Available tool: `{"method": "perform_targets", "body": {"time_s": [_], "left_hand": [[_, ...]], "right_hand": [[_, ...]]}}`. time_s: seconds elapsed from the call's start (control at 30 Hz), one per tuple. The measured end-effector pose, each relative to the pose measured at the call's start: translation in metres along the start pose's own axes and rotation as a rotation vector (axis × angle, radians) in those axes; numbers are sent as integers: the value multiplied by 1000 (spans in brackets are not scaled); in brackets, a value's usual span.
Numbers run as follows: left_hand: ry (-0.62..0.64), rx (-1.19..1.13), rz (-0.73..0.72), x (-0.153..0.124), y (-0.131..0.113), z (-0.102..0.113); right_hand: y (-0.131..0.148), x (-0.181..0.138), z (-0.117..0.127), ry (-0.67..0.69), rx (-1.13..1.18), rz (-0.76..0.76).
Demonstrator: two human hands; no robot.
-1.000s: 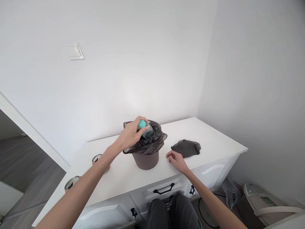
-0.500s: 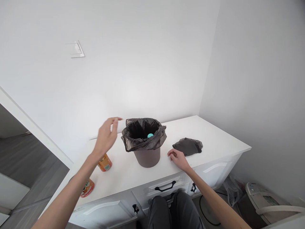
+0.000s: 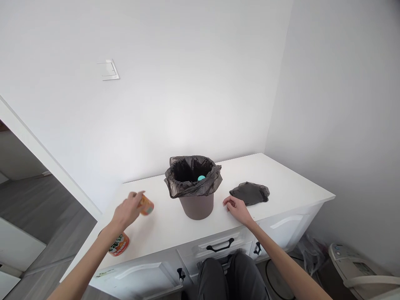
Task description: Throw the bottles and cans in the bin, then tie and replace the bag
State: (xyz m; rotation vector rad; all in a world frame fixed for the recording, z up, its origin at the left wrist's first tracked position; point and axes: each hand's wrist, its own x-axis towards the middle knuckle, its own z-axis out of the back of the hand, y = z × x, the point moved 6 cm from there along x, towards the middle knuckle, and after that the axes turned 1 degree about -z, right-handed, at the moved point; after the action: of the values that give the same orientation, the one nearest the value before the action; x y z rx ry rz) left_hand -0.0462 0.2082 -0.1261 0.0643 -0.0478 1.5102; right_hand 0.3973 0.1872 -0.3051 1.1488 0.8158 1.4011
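My left hand [image 3: 127, 211] is closed around an orange can [image 3: 146, 205], which is tilted, its label partly showing. A second orange-red can [image 3: 119, 244] stands near the front left of the cabinet top, partly hidden by my left forearm. In the middle is a brown trash bin [image 3: 197, 207] lined with a black trash bag [image 3: 195, 188] folded over its rim. A turquoise round thing [image 3: 201, 178] shows inside. To the right of the bin, my right hand [image 3: 236, 208] rests with curled fingers, beside a flattened black plastic bag [image 3: 251, 193]; what its fingers hold, if anything, is unclear.
The white cabinet top [image 3: 175, 229] meets a wall at the back. Black handles [image 3: 220, 245] stick out from the cabinet front. On the floor at right are a clear plastic bag [image 3: 312, 254] and a pale appliance [image 3: 353, 262].
My left hand has come down and left from beside the bin and taken hold of the orange can, tilting it. My right hand has stayed by the flat bag. The view has shifted slightly.
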Motion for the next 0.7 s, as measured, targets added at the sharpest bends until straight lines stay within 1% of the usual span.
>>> {"method": "perform_targets", "body": {"time_s": [0.03,0.1,0.17,0.2,0.23,0.27,0.3,0.33,0.4,0.47,0.5,0.57,0.6,0.63,0.7], "left_hand": [[-106,-34,7,-1,-4,19],[-369,-115,-3,-8,-21,68],[-635,-194,-60,-22,-47,120],[-737,-233,-122,-30,-65,142],[-799,-265,-196,-37,-84,160],[-810,-284,-278,-42,-104,172],[-795,-299,-350,-45,-123,179],[-766,-314,-412,-45,-141,180],[-678,-347,-508,-39,-170,171],[-566,-377,-570,-29,-189,149],[-505,-388,-588,-22,-193,137],[-420,-402,-587,-12,-191,114],[-411,-400,-571,-9,-184,106],[-427,-390,-548,-7,-173,100],[-503,-347,-485,-7,-139,93]], "right_hand": [[0,0,0,2,0,-2],[0,0,0,5,0,-7],[0,0,0,5,2,-8],[-1,1,0,3,4,-8],[-1,1,0,3,6,-7],[-2,1,0,3,7,-6],[-3,1,0,2,8,-4],[-3,2,0,2,7,-2],[-4,2,0,-3,4,3],[-4,3,0,-4,2,8],[-3,3,0,-3,1,10],[-2,2,1,-3,5,8],[-2,2,1,-1,8,7],[-1,2,2,2,10,5],[1,1,2,13,8,1]]}}
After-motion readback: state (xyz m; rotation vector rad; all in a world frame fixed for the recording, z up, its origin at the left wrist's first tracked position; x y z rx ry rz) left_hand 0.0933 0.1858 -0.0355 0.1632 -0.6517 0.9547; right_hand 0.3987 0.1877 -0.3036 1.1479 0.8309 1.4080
